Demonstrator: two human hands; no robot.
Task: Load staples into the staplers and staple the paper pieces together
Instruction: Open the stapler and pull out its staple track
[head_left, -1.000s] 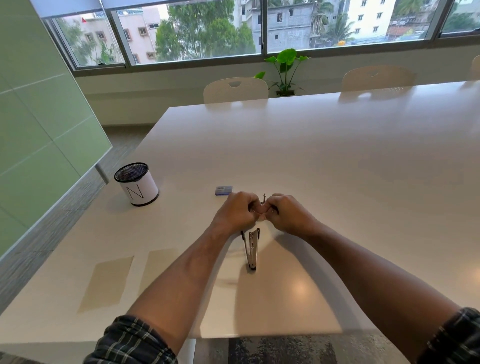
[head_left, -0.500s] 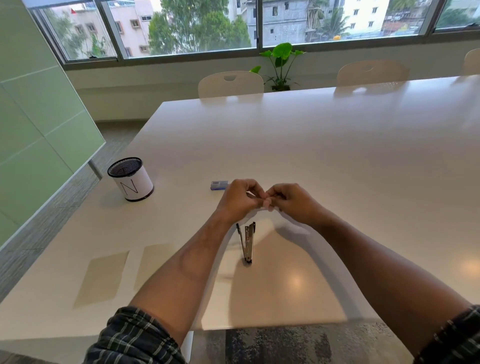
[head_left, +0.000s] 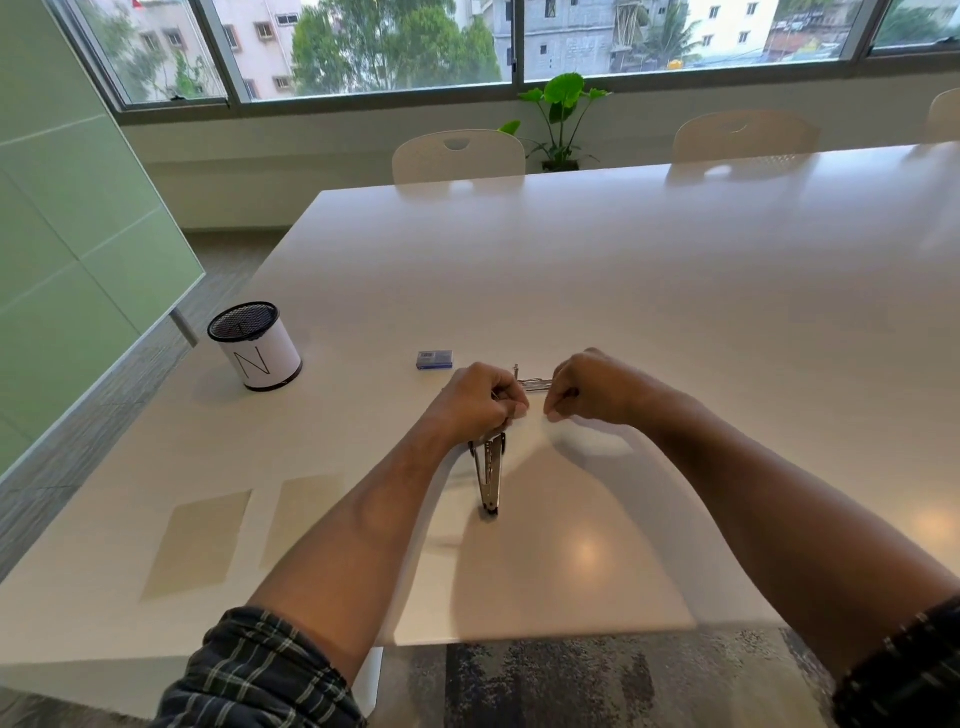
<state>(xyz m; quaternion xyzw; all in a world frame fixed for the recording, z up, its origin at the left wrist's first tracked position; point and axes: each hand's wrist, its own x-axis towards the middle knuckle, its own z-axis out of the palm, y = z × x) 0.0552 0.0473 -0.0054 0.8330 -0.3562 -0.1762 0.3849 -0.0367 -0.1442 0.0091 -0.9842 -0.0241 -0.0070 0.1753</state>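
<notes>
Hands (head_left: 480, 402) (head_left: 597, 387) parted; staple box (head_left: 434, 359) and cup (head_left: 255, 345) beyond.

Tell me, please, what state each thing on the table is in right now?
Stapler: lying on the table, opened out.
Second stapler: held between both hands.
Left hand: gripping it.
Right hand: gripping it.
Staple box: flat, closed.
Paper pieces: flat, side by side, unstapled.
Mesh cup: upright.

Soft daylight enters through the windows (head_left: 405, 47) at the far side, leaving the room evenly bright. The glossy white table (head_left: 623, 291) carries a round glare spot near its front edge and pale reflections of the chairs (head_left: 457, 156). Faint shadows lie under both forearms. Wide-angle distortion bends the frame's edges.
</notes>
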